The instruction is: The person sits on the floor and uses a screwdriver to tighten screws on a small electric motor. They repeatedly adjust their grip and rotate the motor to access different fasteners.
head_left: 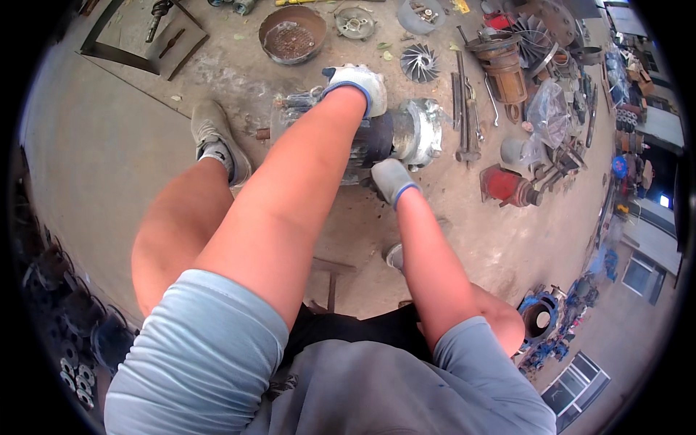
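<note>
At the far left, a dark angled metal frame [119, 60] is seen lying on the concrete floor [507, 239]. To its right and lower, a grey shoe [217, 138] is planted beside the machine. The machine [373, 138], a cylindrical assembly lying on its side, is positioned on the floor between the feet. A rusty shaft stub [262, 135] is noted at its left end. A rusty round pan [292, 36] is found beyond it.

The left hand [360, 85], gloved in white with a blue cuff edge, is laid over the top of the machine; whether its grip is closed cannot be told, the fingers being largely hidden. The right hand [392, 180], in a greyer glove, is held low at the near side of the machine, just below the pale flanged end [424, 130]; its fingertips are obscured, and its grip likewise cannot be determined.

Beyond that end, a bladed impeller [419, 63] is observed. Farther right, a hammer [467, 155], a rusty cylindrical housing [505, 78], a red metal part [506, 185] and a clear plastic bag [549, 116] are recorded.
</note>
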Available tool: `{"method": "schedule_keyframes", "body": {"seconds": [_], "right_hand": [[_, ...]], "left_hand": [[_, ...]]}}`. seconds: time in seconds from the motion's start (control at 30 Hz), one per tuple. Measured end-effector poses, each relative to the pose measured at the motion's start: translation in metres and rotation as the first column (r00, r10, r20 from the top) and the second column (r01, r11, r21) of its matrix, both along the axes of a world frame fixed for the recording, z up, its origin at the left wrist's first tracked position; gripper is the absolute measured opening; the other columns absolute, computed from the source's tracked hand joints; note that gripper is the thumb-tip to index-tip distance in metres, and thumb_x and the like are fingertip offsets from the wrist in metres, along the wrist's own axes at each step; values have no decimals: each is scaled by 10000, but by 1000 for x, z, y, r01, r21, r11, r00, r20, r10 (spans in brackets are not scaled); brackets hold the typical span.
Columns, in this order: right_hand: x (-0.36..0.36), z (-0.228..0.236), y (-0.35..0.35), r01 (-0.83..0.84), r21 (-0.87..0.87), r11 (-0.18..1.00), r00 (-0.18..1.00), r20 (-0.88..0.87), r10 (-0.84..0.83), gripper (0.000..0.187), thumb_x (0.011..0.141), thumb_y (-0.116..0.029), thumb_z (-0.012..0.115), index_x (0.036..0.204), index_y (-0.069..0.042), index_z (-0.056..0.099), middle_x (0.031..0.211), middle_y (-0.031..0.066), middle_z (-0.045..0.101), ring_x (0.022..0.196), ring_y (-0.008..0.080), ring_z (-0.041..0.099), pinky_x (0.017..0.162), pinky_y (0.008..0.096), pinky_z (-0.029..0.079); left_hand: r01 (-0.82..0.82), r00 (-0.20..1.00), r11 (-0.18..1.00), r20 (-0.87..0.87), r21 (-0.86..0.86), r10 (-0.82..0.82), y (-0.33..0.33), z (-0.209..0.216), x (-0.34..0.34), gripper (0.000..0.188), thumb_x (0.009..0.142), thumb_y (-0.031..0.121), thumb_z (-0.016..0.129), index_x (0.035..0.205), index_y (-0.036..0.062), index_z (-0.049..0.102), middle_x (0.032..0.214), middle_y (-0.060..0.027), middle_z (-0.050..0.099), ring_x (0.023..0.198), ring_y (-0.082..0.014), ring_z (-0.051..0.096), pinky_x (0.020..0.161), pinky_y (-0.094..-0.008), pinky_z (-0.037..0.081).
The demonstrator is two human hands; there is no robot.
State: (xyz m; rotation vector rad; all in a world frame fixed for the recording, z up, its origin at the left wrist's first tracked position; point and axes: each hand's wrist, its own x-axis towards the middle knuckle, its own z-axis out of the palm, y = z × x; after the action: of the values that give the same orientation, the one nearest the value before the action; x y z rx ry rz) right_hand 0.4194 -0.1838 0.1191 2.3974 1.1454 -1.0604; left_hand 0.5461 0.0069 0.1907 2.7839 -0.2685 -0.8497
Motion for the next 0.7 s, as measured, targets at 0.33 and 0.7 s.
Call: {"method": "schedule_keyframes", "body": {"seconds": [0.33,0.7], "right_hand": [[0,-1,-9,-29,-19,999,999,31,30,156,906,-113,698,922,-93,852,963,146,826,931,297,808,805,421,626],[-26,-51,-26,67,59,996,974,211,-78,224,930,-139,642,940,-93,861,991,146,826,928,313,805,789,442,625]], "left_hand": [[-16,1000,999,-12,-33,16,-4,2,1,602,974,390,621,1521,140,598,1544,-258,591,1425,-461,573,1180,-549,471],[16,1000,998,-2,-58,-16,-12,3,3,591,975,409,626,1480,101,618,1503,-264,622,1396,-453,594,1171,-520,474]]}}
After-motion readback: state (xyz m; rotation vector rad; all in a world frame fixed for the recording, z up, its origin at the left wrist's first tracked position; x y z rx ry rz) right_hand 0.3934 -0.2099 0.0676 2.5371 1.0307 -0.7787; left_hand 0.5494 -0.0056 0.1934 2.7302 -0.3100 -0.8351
